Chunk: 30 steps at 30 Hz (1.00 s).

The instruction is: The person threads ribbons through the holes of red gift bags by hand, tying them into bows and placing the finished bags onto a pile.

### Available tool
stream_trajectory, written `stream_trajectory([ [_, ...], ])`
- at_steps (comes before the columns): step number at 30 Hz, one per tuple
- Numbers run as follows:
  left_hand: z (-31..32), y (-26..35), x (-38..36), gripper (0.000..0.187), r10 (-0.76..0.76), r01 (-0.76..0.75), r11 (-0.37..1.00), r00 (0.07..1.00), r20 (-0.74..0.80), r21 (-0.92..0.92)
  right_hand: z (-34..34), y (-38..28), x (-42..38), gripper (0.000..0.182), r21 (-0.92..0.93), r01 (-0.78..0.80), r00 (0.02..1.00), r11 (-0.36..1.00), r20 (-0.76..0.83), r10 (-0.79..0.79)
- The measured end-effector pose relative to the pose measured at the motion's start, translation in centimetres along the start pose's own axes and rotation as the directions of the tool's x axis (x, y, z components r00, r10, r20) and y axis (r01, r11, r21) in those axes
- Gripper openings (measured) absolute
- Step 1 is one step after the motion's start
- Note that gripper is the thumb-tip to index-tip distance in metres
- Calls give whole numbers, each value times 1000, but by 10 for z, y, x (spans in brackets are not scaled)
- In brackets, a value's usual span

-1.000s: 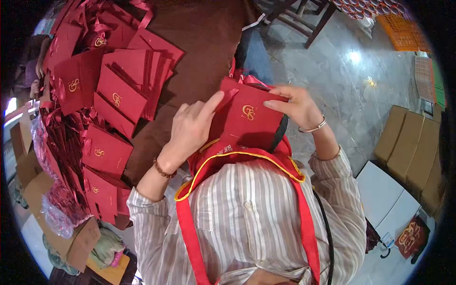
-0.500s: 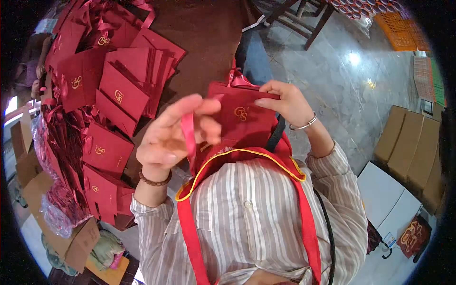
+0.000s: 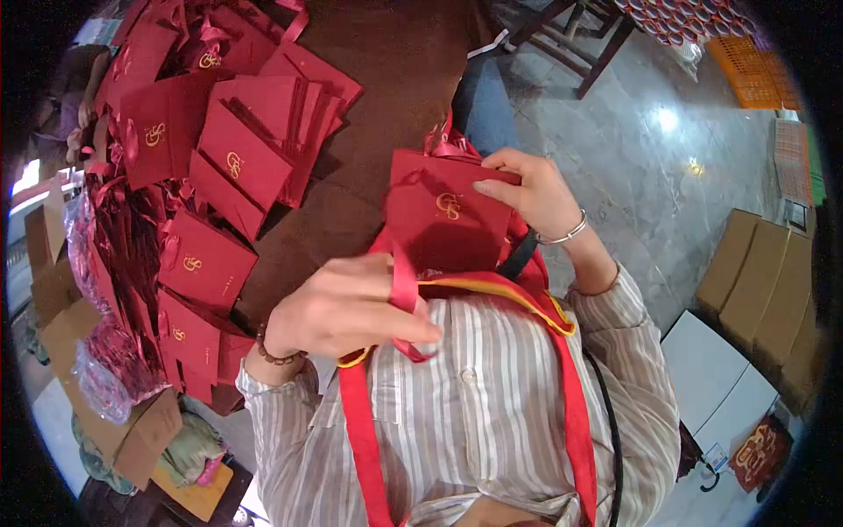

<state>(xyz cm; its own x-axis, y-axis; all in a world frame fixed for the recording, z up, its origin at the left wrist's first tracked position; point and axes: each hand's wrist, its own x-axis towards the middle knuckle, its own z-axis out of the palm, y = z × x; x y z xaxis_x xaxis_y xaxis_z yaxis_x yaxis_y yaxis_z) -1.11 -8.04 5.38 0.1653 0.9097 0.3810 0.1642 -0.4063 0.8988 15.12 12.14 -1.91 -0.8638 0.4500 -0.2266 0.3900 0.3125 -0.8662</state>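
Note:
A red bag with a gold logo (image 3: pixel 448 206) stands upright in front of my chest. My right hand (image 3: pixel 522 189) pinches its top right edge between thumb and fingers. A loop of pink ribbon (image 3: pixel 404 285) hangs over the fingers of my left hand (image 3: pixel 351 307), which is closed around it beside the bag's lower left corner, over the yellow-edged red apron (image 3: pixel 571 413). More pink ribbon (image 3: pixel 450 145) shows at the bag's top.
Stacks of similar red bags (image 3: pixel 246 158) lie on the brown table (image 3: pixel 386 61) at the left. Cardboard boxes (image 3: pixel 760 272) and white boxes (image 3: pixel 716 364) stand at the right. A wooden stool (image 3: pixel 580 39) and an orange crate (image 3: pixel 751 70) are at the upper right. Someone's arm (image 3: pixel 90 88) shows far left.
My left hand has moved down and toward my chest, its fingers drawn together, carrying the ribbon along. My right hand keeps its hold on the bag's edge. The view has shifted slightly.

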Motion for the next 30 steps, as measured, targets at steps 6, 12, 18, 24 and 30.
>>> stream_trajectory([
  [6, -9, 17, 11, 17, 74, 166, 747, 942, -328, 644, -14, 8, -3, 27, 18, 36, 995, 999, 93, -37],
  [12, -17, 6, 20, 23, -116, -21, 985, 641, -759, -169, -17, 13, -2, 27, 114, 10, 982, 993, 185, -31],
  [18, -9, -16, 22, 15, -501, 476, 848, 582, -640, -232, -16, 4, 1, 24, 64, 4, 987, 998, 161, -14],
  [24, 25, -71, 40, 8, -110, 394, 767, 858, -501, 506, -3, -9, 10, 24, 105, 19, 983, 994, 182, -38],
  [30, 22, -91, 35, 8, -338, 503, 818, 813, -473, 280, -4, -6, 11, 23, 102, 53, 974, 993, 216, -74],
])
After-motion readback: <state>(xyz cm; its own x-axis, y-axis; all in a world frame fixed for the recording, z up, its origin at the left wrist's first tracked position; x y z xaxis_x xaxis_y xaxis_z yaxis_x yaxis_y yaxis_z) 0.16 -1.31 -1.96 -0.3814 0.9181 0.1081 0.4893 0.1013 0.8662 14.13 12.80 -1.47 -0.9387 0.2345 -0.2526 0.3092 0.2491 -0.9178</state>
